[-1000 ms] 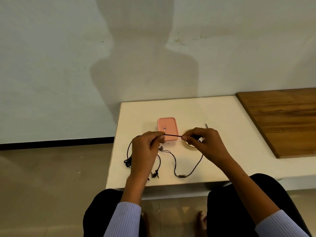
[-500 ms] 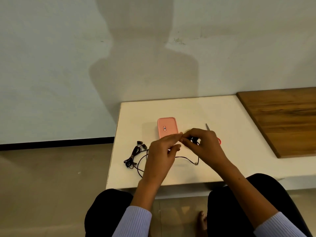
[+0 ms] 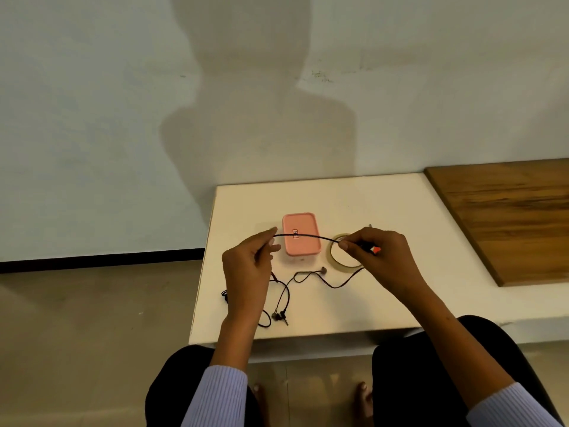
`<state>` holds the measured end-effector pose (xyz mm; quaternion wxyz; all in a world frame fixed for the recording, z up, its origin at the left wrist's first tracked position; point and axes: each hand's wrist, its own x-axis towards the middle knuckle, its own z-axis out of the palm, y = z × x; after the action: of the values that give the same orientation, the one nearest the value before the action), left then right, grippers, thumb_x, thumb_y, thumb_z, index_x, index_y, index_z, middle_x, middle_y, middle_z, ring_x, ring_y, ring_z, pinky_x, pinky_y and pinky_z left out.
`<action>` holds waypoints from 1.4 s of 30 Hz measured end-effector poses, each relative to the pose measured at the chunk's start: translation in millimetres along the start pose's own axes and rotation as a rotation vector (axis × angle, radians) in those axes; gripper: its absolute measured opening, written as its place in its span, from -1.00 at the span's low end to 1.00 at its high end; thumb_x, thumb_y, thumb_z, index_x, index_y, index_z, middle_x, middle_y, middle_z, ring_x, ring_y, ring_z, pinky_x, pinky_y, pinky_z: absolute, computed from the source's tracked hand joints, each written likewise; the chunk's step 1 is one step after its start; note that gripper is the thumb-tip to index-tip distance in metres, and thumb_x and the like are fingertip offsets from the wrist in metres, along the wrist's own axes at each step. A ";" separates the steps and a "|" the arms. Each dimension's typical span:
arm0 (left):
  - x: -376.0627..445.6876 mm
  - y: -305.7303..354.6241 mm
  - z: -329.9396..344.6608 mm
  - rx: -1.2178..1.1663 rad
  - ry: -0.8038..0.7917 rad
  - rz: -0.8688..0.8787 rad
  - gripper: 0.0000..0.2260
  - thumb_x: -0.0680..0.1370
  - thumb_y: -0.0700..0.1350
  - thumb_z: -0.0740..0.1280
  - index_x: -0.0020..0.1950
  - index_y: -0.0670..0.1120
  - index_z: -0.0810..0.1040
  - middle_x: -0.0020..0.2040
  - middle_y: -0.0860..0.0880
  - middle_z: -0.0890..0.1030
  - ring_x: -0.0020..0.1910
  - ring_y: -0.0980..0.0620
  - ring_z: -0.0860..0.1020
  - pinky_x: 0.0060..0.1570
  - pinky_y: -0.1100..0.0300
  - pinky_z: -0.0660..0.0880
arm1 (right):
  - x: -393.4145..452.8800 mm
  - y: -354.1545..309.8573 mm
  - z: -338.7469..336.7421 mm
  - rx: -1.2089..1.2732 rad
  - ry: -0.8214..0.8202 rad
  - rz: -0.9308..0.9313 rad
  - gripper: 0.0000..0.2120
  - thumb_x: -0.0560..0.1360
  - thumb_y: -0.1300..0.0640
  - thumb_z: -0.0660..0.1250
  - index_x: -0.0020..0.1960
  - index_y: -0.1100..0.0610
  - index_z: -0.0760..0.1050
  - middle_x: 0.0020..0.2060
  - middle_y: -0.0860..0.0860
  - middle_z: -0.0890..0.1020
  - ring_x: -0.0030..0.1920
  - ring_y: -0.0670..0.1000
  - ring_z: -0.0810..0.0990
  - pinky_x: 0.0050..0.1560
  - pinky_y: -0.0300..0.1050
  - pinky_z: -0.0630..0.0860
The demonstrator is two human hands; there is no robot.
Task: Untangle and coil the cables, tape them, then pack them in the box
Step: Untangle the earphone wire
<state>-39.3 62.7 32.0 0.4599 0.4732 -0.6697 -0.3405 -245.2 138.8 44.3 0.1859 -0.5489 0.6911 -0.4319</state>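
Pale lilac-blue shirt sleeves with fine vertical ribbing are worn on both arms, the left sleeve [image 3: 215,396] and the right sleeve [image 3: 508,408] pushed back to leave the forearms bare, black trousers [image 3: 431,365] are worn, and the feet [image 3: 363,392] are left bare.

One wide-angle view only, from the person's head, facing forward and steeply down: the white rectangular bench [image 3: 400,211] lies close below, the pale wall [image 3: 123,118] behind, knees and bare feet at the bottom edge.
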 end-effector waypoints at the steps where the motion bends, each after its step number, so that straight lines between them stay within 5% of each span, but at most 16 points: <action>1: -1.0 0.8 1.1 0.047 -0.019 0.013 -0.69 0.55 -0.29 0.29 0.25 -0.05 0.56 0.04 -0.02 0.67 -0.11 0.13 0.66 -0.04 0.10 0.61 | -0.6 -0.3 2.4 0.002 0.013 0.006 -0.96 0.43 0.13 0.44 -0.19 0.01 0.62 -0.35 -0.23 0.58 -0.27 -0.17 0.52 -0.29 -0.42 0.37; 5: -12.4 10.9 14.4 0.206 -0.202 0.259 -0.55 0.54 -0.27 0.29 0.41 0.01 0.41 0.35 0.05 0.48 0.13 0.11 0.58 0.09 0.23 0.55 | -1.7 -7.6 14.6 0.004 0.009 -0.055 -0.91 0.43 0.14 0.44 -0.21 -0.03 0.59 -0.35 -0.21 0.57 -0.29 -0.11 0.50 -0.31 -0.38 0.38; 10: -16.6 14.9 27.4 0.216 -0.257 0.330 -0.81 0.54 -0.16 0.30 0.11 -0.09 0.64 0.01 -0.02 0.68 0.00 0.04 0.63 -0.03 0.19 0.57 | -3.3 -15.2 25.2 -0.035 -0.082 -0.113 -0.95 0.47 0.12 0.40 -0.14 0.07 0.63 -0.32 -0.17 0.59 -0.26 -0.09 0.53 -0.27 -0.36 0.42; 16: -1.7 8.4 6.4 0.178 -0.080 0.186 -0.88 0.51 -0.25 0.37 -0.01 -0.13 0.68 -0.15 -0.02 0.69 -0.19 0.12 0.63 -0.16 0.50 0.44 | -0.6 -8.9 8.8 0.032 -0.102 -0.033 -0.91 0.44 0.16 0.42 -0.09 0.00 0.64 -0.27 -0.22 0.62 -0.21 -0.25 0.55 -0.24 -0.50 0.38; 19: -3.2 10.1 2.2 0.155 -0.092 0.141 -0.84 0.51 -0.26 0.36 0.03 -0.09 0.67 -0.12 -0.01 0.70 -0.25 0.12 0.63 -0.19 0.40 0.50 | -0.9 -5.9 7.0 0.083 -0.091 0.017 -0.89 0.44 0.17 0.42 -0.08 -0.03 0.63 -0.27 -0.18 0.64 -0.24 -0.21 0.57 -0.29 -0.38 0.46; 24: -10.5 15.0 8.7 0.443 -0.149 0.071 -0.65 0.54 -0.27 0.24 0.30 -0.06 0.53 0.28 0.01 0.55 0.18 0.00 0.55 0.12 0.17 0.48 | -2.8 -7.4 10.9 0.044 -0.125 -0.030 -0.83 0.52 0.18 0.32 0.05 0.02 0.62 -0.24 -0.21 0.62 -0.17 -0.24 0.54 -0.34 -0.33 0.44; 28: -13.9 16.8 17.6 0.478 -0.122 0.182 -0.73 0.53 -0.17 0.28 0.20 -0.03 0.61 0.19 0.02 0.61 0.09 -0.01 0.50 -0.12 0.21 0.47 | -4.6 -17.1 20.2 -0.023 -0.108 -0.112 -0.86 0.49 0.18 0.36 0.00 0.07 0.66 -0.25 -0.25 0.60 -0.15 -0.25 0.54 -0.29 -0.46 0.36; 31: -16.1 17.9 23.8 0.318 -0.178 0.220 -0.74 0.54 0.01 0.22 0.09 -0.02 0.64 0.10 0.05 0.63 0.16 0.05 0.49 0.24 0.18 0.30 | -5.4 -21.5 26.9 -0.020 -0.104 -0.119 -0.86 0.48 0.17 0.38 0.01 0.08 0.66 -0.28 -0.33 0.55 -0.14 -0.30 0.54 -0.24 -0.48 0.39; 34: -14.4 22.2 23.2 0.178 -0.231 0.178 -0.77 0.53 0.06 0.28 0.03 -0.01 0.65 -0.02 0.07 0.67 0.02 0.18 0.55 0.44 0.10 0.07 | -5.4 -22.8 27.8 0.035 -0.095 -0.099 -0.90 0.47 0.15 0.39 -0.04 0.05 0.65 -0.29 -0.25 0.60 -0.18 -0.24 0.57 -0.27 -0.41 0.45; 42: -1.6 45.2 4.7 0.031 -0.202 0.097 -0.94 0.45 -0.09 0.44 -0.14 -0.05 0.69 -0.25 0.20 0.61 -0.10 0.23 0.56 0.16 0.13 0.46 | 0.1 -34.7 21.0 0.159 -0.082 -0.018 -0.92 0.40 0.18 0.46 -0.10 0.09 0.65 -0.26 -0.08 0.69 -0.22 -0.12 0.65 -0.23 -0.24 0.61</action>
<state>-58.0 78.7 70.1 0.3987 0.4108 -0.7398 -0.3535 -209.1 129.6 60.4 0.2534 -0.5558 0.6414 -0.4642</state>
